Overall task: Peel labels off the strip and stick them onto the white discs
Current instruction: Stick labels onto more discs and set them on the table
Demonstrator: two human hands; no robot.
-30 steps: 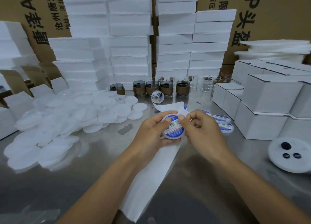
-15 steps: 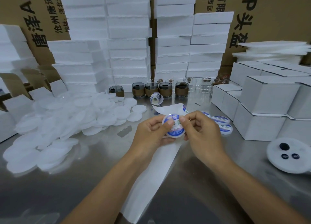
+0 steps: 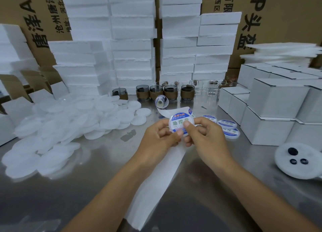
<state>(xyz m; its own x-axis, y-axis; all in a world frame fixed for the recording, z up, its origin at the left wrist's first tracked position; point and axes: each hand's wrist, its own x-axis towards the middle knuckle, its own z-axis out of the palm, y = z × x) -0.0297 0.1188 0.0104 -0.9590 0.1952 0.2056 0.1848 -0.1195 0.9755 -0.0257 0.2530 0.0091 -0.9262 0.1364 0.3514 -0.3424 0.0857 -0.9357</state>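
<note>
Left hand [image 3: 156,141] and right hand [image 3: 207,137] together at frame centre, both pinching 1 labelled disc [image 3: 179,123]; 3 finished discs [image 3: 228,124] just right, nearer right hand.

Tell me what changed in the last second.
The disc tipped up toward the camera, so its label shows almost whole. The thumb of the left hand slid from the label's upper left to its lower edge; the thumb of the right hand moved onto its face. Both hands kept hold. The strip, the pile of blank discs and the finished discs stayed put.
</note>
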